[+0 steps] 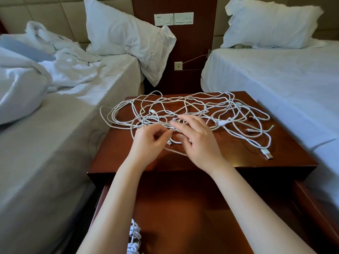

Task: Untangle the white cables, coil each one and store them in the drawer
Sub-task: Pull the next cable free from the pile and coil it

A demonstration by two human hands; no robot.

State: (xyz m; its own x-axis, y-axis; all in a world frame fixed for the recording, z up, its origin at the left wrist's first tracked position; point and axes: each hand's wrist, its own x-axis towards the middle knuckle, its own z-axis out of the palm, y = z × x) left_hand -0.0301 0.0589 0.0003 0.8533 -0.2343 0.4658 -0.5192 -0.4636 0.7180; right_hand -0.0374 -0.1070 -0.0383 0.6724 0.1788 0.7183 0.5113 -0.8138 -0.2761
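Observation:
A tangle of white cables sprawls over the top of the dark wooden nightstand. My left hand is at the tangle's near edge, thumb and curled fingers pinching a strand. Close beside it on the right, my right hand lies over the strands with fingers spread and fairly straight, the tips touching the cables. A USB plug lies at the near right of the tabletop. The drawer under the top stands pulled out, and a coiled white cable lies at its left side, partly hidden by my left forearm.
Beds with white sheets flank the nightstand, the left bed rumpled and the right bed smooth. Each has a pillow. A wall panel with sockets and switches is behind, and the drawer's right wall juts toward me.

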